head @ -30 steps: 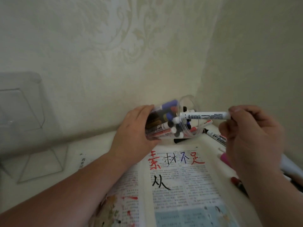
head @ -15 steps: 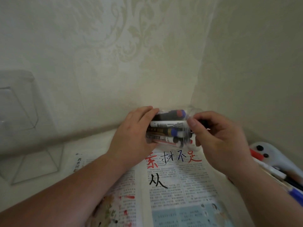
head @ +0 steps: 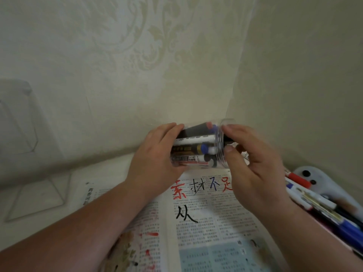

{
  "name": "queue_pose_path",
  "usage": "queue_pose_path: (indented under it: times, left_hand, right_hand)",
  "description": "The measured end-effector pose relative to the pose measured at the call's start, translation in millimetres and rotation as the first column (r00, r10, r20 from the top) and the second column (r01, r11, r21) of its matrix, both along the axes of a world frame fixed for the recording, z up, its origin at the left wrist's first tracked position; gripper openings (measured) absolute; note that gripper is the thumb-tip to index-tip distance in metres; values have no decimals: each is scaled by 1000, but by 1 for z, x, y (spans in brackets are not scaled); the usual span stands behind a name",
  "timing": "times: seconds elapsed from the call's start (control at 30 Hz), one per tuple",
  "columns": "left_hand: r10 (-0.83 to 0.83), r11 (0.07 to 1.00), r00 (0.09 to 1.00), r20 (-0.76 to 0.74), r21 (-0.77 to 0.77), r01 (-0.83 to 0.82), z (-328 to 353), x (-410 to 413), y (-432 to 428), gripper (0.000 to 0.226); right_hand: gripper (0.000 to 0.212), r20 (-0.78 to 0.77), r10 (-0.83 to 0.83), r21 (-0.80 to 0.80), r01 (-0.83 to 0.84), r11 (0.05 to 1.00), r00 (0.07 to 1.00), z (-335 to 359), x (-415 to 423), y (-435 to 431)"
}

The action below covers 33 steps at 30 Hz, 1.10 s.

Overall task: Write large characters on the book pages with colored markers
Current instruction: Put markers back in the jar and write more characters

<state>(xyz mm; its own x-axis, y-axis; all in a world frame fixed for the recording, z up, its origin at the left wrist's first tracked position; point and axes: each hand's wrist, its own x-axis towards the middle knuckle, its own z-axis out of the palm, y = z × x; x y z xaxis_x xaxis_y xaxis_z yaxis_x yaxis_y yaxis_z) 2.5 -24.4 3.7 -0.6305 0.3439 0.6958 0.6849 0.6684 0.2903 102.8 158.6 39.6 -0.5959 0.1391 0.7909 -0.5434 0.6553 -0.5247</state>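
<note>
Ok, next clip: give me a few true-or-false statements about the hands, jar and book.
1. The left hand grips a clear jar lying on its side. True.
2. The jar is empty. False: markers fill it.
3. The right hand is at the jar's open end. True.
4. The book is closed. False: it lies open, with large characters written on it.
5. Loose markers lie left of the book. False: they lie to its right.

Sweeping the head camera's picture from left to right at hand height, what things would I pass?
Clear plastic stand → left hand → clear jar of markers → right hand → pile of loose markers.
</note>
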Motion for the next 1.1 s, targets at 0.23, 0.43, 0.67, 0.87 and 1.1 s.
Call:
queue_pose_path:
  times: [0.23, 0.43, 0.67, 0.87, 1.1]
  left_hand:
    - [30, 997, 998, 55, 63, -33, 2, 1, -2, 97]
    - [27, 998, 999, 35, 59, -29, 0, -1, -1, 99]
    - [-19, 953, 957, 290, 294, -70, 0, -4, -6, 84]
    - [-76, 890, 873, 482, 427, -159, -6, -16, -8, 78]
    - [93, 897, 927, 363, 374, -236, -7, -15, -10, 100]
  right_hand:
    - [49, 135, 101, -172, -77, 982, 986, -2, 6, -8]
    - [69, 228, 172, 7, -179, 984, 958, -2, 8, -15]
    - [56, 14, 94, -194, -89, 977, 996, 5, 0, 11]
    - [35, 595, -355, 341, 174, 924, 721, -13, -30, 36]
    - [65, 761, -338, 461, -94, 883, 554, -22, -38, 20]
